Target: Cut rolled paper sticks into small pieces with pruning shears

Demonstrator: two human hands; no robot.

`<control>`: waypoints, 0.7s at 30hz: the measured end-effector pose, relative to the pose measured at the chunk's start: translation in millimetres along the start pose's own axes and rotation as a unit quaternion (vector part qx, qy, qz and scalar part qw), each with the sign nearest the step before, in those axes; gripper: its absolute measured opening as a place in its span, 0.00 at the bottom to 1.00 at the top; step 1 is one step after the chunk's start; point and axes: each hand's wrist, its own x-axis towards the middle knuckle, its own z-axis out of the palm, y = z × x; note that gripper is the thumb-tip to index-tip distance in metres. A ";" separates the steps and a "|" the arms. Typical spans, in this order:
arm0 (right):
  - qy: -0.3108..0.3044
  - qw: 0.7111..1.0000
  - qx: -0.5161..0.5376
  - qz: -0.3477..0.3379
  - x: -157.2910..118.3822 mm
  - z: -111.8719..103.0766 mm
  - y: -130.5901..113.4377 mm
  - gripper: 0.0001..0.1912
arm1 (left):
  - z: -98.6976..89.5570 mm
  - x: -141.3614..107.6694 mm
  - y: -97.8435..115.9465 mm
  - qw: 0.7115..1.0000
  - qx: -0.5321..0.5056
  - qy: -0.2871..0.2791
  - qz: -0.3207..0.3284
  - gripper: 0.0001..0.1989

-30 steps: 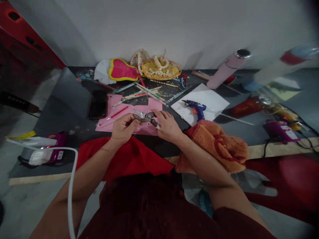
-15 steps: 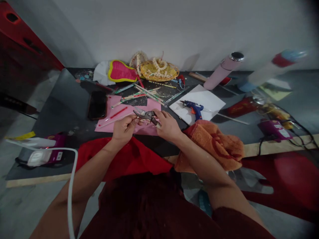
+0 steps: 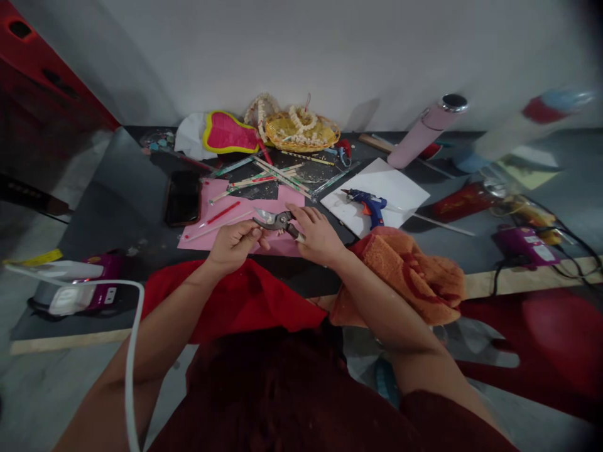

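Note:
My right hand [image 3: 319, 236] is wrapped round the handles of a pair of pruning shears [image 3: 281, 220], whose curved blades point left over a pink sheet [image 3: 221, 196]. Beside the blade tips, my left hand [image 3: 235, 243] is closed with thumb and forefinger pinched. Whatever sits in that pinch is too small to make out. Several small pale pieces show just under the shears. On the pink sheet a red stick [image 3: 223, 214] lies to the left of the blades.
Patterned sticks [image 3: 282, 176] lie crossed behind my hands, before a yellow basket [image 3: 282, 144] with cream beads. Right of them are a blue glue gun [image 3: 372, 207] on a white board [image 3: 407, 194], a pink flask [image 3: 426, 132] and an orange towel [image 3: 405, 270]. A phone [image 3: 183, 198] lies left.
My left hand has drawn slightly left and down from the shears, and the blades seem a little further apart. My right hand stays nearly in place.

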 end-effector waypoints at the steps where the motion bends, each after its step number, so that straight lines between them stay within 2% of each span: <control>1: -0.001 1.000 0.001 0.000 -0.1 -0.1 0.2 0.34 | 0.0 -0.1 -0.8 1.000 -0.013 -0.004 -0.008 0.12; 13: 0.003 1.000 0.002 0.018 -2.1 -1.8 -10.2 0.26 | 4.3 -0.9 -0.5 0.999 -0.030 0.040 -0.008 0.17; 21: 0.002 1.000 -0.001 0.027 0.9 1.4 -6.2 0.29 | 8.2 2.2 2.6 0.997 0.025 0.078 -0.006 0.12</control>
